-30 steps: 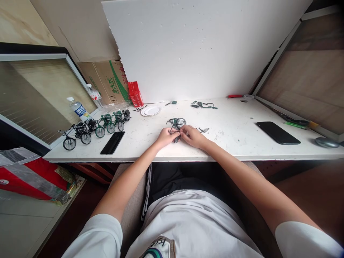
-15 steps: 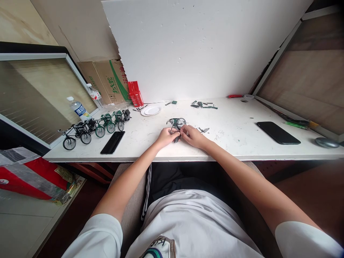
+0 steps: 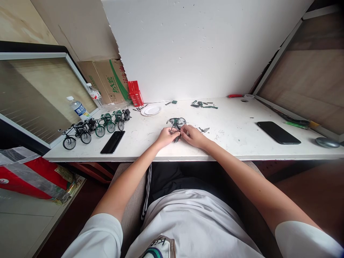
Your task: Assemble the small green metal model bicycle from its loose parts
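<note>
A small green and black model bicycle [image 3: 175, 122] lies on the white table in front of me, one spoked wheel at its upper right. My left hand [image 3: 167, 137] is closed on the lower part of the model from the left. From the right, my right hand [image 3: 192, 136] is closed at the same spot, its fingertips meeting those of the left; whatever they pinch is too small to make out. Small dark and silvery parts [image 3: 204, 130] lie just right of my right hand.
Finished model bicycles [image 3: 80, 132] stand in a row at left, near a phone [image 3: 113, 142] and a bottle [image 3: 79, 108]. Farther back are white plates [image 3: 151, 110], a red packet [image 3: 135, 94] and green parts [image 3: 204, 105]. Another phone [image 3: 278, 132] lies at right.
</note>
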`<control>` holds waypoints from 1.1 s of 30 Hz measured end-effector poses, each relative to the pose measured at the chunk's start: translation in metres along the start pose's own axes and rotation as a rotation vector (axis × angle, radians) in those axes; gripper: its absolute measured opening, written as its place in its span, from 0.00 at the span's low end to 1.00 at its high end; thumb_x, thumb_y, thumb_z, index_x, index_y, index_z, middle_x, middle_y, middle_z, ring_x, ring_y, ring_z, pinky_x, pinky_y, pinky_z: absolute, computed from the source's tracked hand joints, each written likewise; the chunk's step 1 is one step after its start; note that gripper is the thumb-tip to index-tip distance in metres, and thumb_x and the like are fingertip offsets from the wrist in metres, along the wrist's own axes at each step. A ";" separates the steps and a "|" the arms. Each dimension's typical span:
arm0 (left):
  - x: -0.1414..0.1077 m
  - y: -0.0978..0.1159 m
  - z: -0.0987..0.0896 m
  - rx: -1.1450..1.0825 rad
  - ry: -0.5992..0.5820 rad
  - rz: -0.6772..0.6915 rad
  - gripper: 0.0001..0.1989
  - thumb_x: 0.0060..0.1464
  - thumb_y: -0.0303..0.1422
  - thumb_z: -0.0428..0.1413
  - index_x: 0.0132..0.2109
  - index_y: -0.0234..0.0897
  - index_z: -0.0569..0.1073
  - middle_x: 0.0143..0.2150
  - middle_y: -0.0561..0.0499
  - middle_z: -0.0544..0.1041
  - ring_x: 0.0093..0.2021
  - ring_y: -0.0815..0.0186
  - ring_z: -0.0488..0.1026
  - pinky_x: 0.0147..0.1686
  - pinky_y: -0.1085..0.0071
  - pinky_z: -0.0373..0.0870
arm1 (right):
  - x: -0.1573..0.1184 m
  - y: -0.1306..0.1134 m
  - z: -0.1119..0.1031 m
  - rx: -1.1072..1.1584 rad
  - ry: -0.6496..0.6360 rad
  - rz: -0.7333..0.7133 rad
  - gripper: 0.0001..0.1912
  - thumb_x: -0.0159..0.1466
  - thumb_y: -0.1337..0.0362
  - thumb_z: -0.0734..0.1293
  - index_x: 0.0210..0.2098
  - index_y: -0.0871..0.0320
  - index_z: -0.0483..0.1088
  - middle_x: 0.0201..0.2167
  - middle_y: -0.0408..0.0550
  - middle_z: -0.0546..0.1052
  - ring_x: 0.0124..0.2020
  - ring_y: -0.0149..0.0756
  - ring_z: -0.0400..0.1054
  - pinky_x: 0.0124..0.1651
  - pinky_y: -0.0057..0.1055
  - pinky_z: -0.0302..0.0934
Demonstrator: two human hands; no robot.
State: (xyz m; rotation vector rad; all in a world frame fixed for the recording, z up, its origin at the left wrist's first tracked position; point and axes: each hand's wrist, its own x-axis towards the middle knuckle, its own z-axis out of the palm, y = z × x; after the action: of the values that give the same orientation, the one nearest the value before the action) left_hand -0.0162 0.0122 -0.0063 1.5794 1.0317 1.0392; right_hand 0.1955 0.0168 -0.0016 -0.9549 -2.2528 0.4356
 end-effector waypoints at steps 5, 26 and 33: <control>-0.001 0.000 0.000 0.004 0.001 0.004 0.14 0.58 0.41 0.65 0.39 0.32 0.81 0.29 0.46 0.82 0.28 0.67 0.74 0.30 0.71 0.68 | 0.000 -0.002 -0.001 -0.004 -0.004 0.008 0.09 0.76 0.56 0.59 0.43 0.53 0.66 0.37 0.53 0.78 0.39 0.46 0.70 0.42 0.41 0.63; 0.001 -0.005 -0.001 0.003 -0.002 0.017 0.15 0.58 0.42 0.65 0.39 0.32 0.81 0.30 0.46 0.82 0.28 0.68 0.74 0.31 0.71 0.69 | 0.001 0.003 0.001 0.005 -0.006 0.003 0.09 0.75 0.56 0.60 0.44 0.53 0.67 0.38 0.53 0.79 0.39 0.47 0.70 0.42 0.41 0.64; 0.000 -0.004 0.000 0.005 -0.002 0.031 0.15 0.58 0.42 0.65 0.39 0.31 0.81 0.30 0.45 0.83 0.28 0.68 0.74 0.31 0.71 0.69 | 0.001 0.002 0.000 0.009 -0.008 0.002 0.09 0.75 0.56 0.60 0.44 0.53 0.67 0.39 0.54 0.79 0.40 0.48 0.70 0.43 0.42 0.64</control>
State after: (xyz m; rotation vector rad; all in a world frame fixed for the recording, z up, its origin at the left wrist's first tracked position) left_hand -0.0168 0.0134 -0.0100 1.6050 1.0119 1.0568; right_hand 0.1958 0.0189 -0.0021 -0.9530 -2.2555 0.4504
